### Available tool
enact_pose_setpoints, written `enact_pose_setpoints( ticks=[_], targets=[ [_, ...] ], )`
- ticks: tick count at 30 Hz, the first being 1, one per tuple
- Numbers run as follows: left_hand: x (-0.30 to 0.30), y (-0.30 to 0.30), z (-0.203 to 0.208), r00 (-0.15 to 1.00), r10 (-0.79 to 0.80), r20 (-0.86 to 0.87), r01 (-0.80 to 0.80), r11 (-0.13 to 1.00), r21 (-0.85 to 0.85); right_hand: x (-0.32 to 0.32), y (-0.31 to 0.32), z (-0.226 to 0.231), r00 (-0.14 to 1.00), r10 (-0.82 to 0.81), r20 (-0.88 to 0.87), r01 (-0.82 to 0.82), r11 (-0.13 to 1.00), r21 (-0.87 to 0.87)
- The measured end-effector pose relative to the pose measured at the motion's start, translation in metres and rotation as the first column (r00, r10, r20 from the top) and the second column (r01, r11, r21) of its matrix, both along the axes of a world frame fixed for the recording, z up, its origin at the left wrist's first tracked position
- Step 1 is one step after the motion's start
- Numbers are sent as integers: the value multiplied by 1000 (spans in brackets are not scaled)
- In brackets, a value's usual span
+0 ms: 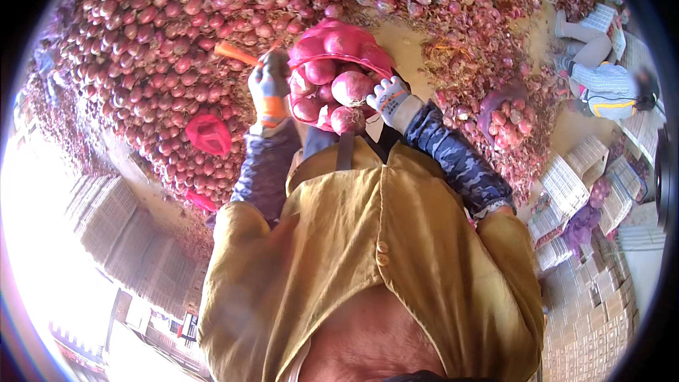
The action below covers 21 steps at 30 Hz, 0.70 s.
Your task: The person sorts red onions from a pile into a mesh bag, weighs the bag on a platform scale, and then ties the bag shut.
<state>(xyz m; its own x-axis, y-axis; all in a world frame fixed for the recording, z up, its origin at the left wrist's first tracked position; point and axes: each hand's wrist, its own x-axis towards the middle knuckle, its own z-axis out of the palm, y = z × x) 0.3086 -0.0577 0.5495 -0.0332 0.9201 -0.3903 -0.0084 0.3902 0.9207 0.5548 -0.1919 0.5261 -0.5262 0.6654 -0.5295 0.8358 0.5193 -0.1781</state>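
Observation:
A pink net bag [332, 37] full of red onions stands open in front of my lap. One large onion [351, 89] lies at its mouth, with another onion [347, 119] lower at the near side. My left hand [269, 92], in a grey glove with an orange cuff band, is closed around a tool with an orange handle [235, 53]; its working end is not clear. At the bag's right rim, the curled fingers of my gloved right hand [395, 103] grip the netting beside the large onion.
A big heap of red onions [155, 49] spreads to the left, with a pink net bag [209, 134] on it. Loose skins [481, 49] cover the right side. Another person [605, 88] sits far right near white crates [566, 184]. Stacked crates [106, 216] stand left.

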Motion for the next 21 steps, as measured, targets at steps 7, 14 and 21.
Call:
enact_pose_setpoints(
  ticks=[7, 14, 21],
  targets=[
    [-52, -55, 18, 1000, 22, -5, -22, 957, -290, -1, -4, 3, 999, 17, -33, -17, 999, 30],
    [-50, -50, 20, 994, -100, 38, 106, 974, -202, -23, -12, -26, 998, -16, -67, 25, 988, 151],
    [-47, -54, 28, 999, -13, 44, 24, 964, -265, -42, -39, -26, 920, -286, -268, 309, 950, 46]
  ],
)
